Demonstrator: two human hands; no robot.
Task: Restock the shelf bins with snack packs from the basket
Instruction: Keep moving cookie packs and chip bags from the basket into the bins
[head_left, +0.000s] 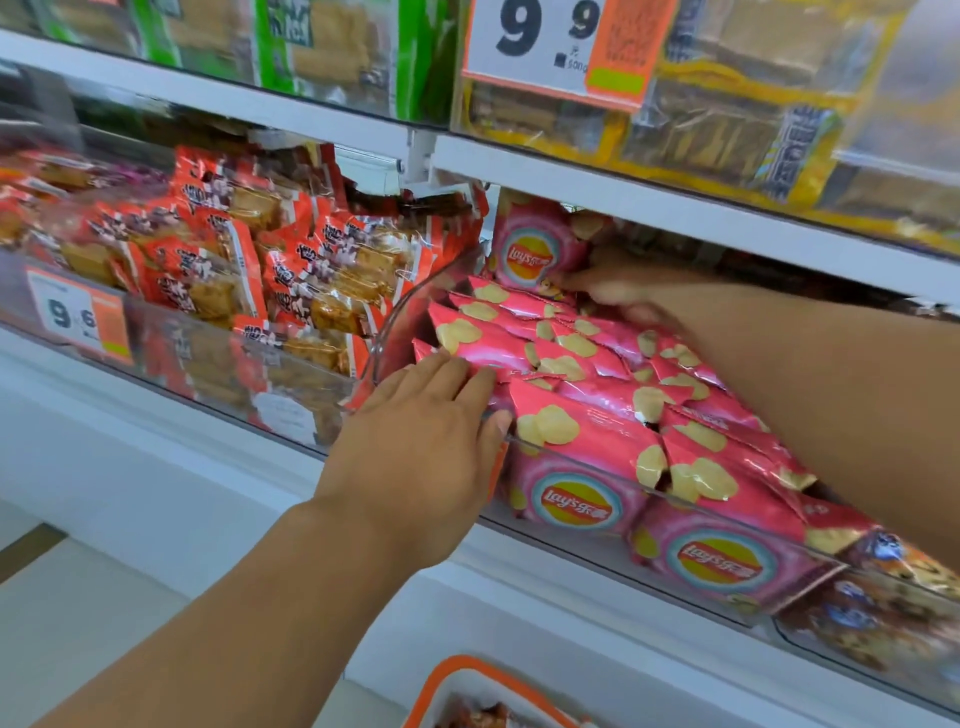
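While hands (415, 431) reach, pink packs (587, 415) upright (logos forward)

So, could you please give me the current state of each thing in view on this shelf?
Pink chip packs: piled high in their clear bin, one upright at the back.
Clear bin: nearly full.
Left hand: open, fingers flat on the front packs.
Right hand: reaching to the back of the bin, blurred, grip unclear.
Red snack packs: heaped in the neighbouring bin.
Basket: on the floor, holds some packs.
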